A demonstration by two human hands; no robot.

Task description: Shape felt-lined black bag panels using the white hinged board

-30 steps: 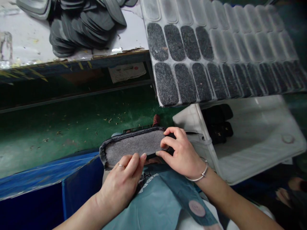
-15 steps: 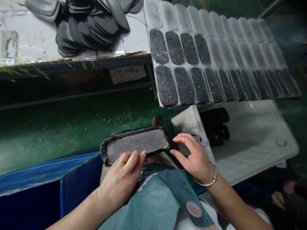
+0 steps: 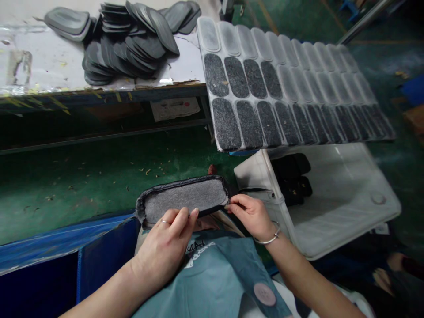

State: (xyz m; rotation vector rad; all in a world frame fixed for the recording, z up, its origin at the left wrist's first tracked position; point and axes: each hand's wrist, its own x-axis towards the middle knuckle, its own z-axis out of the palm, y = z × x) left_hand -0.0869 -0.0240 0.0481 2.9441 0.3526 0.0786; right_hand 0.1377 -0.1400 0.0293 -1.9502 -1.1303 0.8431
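Note:
A long rounded piece (image 3: pixel 185 198) with a grey felt-like face and a gathered black edge rests over my lap. My left hand (image 3: pixel 167 243) grips its near edge around the middle, fingertips bent over the rim. At the right end, my right hand (image 3: pixel 253 216) pinches the black edge between thumb and fingers. The underside of the piece is hidden.
A white table (image 3: pixel 66 66) at the upper left bears a heap of dark curved pads (image 3: pixel 126 53). A board (image 3: pixel 245 101) with rows of oval pads stands at right, above a white bin (image 3: pixel 338 212) holding black items (image 3: pixel 291 176). Blue box (image 3: pixel 109 247) at lower left.
My right hand has moved left and closed on the right end of the piece's edge. My left hand keeps its grip. The view has shifted slightly.

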